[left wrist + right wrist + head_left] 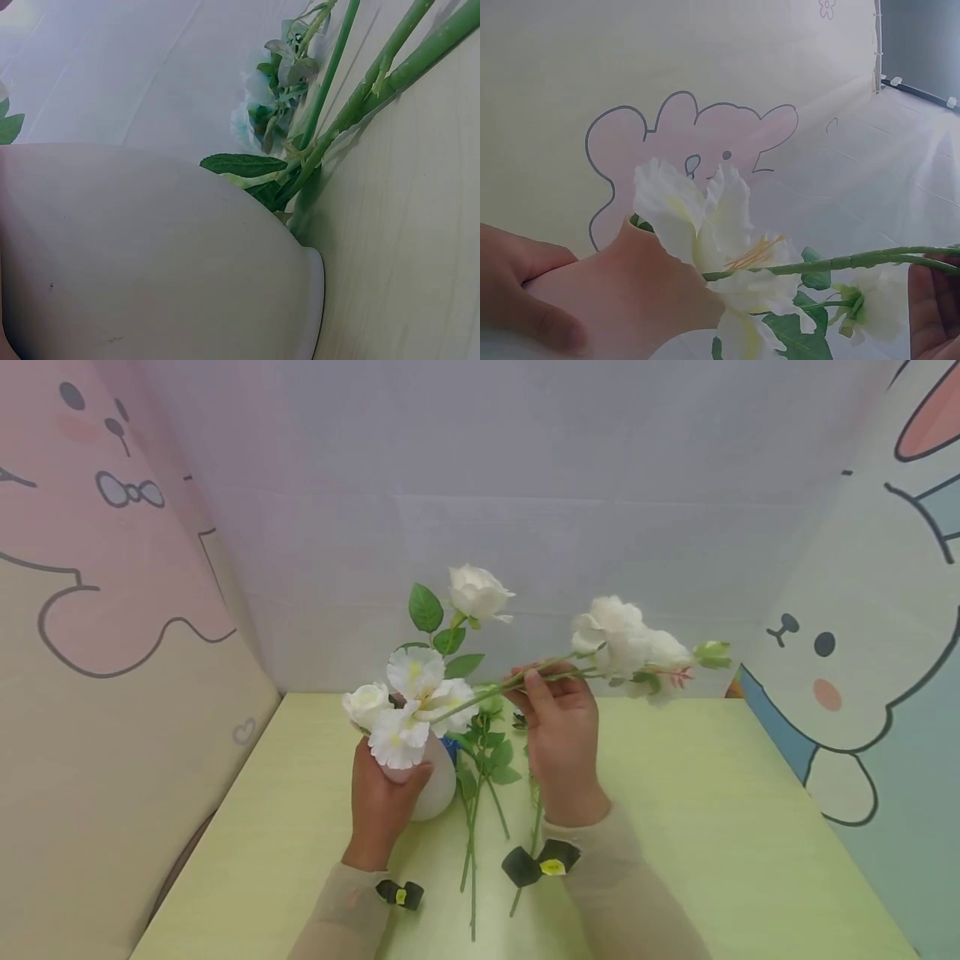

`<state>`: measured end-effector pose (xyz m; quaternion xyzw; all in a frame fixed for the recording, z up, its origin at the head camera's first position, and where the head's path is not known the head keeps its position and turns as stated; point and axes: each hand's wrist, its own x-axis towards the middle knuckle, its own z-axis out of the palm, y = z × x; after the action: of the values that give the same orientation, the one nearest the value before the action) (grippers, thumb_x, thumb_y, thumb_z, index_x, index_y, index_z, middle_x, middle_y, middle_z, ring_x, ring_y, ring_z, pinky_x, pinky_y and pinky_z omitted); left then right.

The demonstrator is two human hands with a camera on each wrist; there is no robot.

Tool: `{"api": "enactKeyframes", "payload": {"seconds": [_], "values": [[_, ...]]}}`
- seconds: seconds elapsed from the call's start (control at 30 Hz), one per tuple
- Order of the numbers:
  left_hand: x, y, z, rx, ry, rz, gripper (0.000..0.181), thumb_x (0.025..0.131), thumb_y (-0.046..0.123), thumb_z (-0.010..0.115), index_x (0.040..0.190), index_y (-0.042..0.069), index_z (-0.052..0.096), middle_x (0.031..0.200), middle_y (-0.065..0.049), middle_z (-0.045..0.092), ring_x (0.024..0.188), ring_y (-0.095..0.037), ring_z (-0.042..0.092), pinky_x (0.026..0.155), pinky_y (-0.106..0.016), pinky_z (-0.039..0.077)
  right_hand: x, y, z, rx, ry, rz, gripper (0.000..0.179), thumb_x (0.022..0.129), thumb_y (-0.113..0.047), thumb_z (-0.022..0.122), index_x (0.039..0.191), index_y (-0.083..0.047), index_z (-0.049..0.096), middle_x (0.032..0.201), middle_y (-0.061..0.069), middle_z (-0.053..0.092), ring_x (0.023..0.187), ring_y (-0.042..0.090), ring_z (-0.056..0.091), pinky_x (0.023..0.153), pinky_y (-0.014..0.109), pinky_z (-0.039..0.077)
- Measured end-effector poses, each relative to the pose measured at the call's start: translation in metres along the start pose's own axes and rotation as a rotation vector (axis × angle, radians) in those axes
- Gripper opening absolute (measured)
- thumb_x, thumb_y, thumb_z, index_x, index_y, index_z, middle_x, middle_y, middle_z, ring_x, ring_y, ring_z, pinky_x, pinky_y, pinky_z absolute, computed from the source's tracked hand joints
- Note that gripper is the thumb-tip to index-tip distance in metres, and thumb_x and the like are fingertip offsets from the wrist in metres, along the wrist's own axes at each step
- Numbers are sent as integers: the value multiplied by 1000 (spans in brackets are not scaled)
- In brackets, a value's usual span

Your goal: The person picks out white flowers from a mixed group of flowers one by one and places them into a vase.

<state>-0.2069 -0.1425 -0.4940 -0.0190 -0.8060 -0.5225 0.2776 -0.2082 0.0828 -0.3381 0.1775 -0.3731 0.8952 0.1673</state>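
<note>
My left hand [381,806] grips a white round-bodied vase [437,789] near its neck, with the thumb across the front. An open white iris-like flower [401,739], a smaller white rose [367,704] and a taller white rose [478,592] with green leaves stand in the vase. My right hand [566,747] pinches the green stem [543,670] of a white flower spray [622,639] between thumb and fingers. That spray's blooms point right, its stem slanting down left; the lower end overlaps the iris-like flower. In the left wrist view the vase [150,255] fills the lower left.
Several leafy green stems [472,860] lie on the pale yellow table [697,827] right of the vase. A bit of blue [452,746] shows behind the vase. Cloth walls with cartoon animals [840,693] stand on both sides, a plain pale cloth [540,543] at the back.
</note>
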Motion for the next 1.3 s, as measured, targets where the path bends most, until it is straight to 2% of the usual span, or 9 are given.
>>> {"api": "enactKeyframes", "payload": {"seconds": [0.43, 0.67, 0.8, 1.0, 1.3], "values": [[1, 0, -2, -38, -2, 46, 91, 76, 24, 90, 149, 4, 39, 138, -11, 52, 120, -26, 52, 104, -52, 39, -3, 21, 10, -127, -29, -8, 23, 98, 10, 61, 94, -12, 67, 93, 7, 73, 92, 22, 72, 86, 41, 58], [0, 0, -3, -44, -4, 26, 93, 78, 28, 91, 149, 2, 37, 137, -12, 51, 121, -26, 52, 104, -52, 39, -4, 28, 11, -170, -69, 7, 18, 98, 4, 64, 95, -13, 67, 96, 6, 72, 94, 23, 72, 87, 42, 58], [0, -1, -3, -36, -3, 22, 92, 78, 29, 91, 148, 2, 37, 136, -11, 52, 119, -26, 52, 103, -51, 39, -2, 27, 13, -191, -82, -6, 18, 98, 5, 63, 95, -12, 66, 96, 7, 71, 93, 23, 72, 86, 41, 58], [2, -4, -2, -52, -3, 53, 91, 77, 27, 91, 148, 4, 40, 138, -10, 52, 121, -25, 52, 104, -51, 39, 7, 20, 17, -255, -81, -35, 14, 98, 4, 64, 96, -10, 63, 96, 9, 70, 90, 23, 71, 83, 40, 58], [2, 0, -1, -26, 2, 38, 88, 75, 23, 90, 146, 3, 43, 136, -12, 52, 120, -28, 52, 104, -51, 39, 19, 9, 25, -332, -91, -55, 12, 98, 4, 64, 100, -8, 61, 98, 9, 69, 89, 23, 72, 81, 40, 59]]}}
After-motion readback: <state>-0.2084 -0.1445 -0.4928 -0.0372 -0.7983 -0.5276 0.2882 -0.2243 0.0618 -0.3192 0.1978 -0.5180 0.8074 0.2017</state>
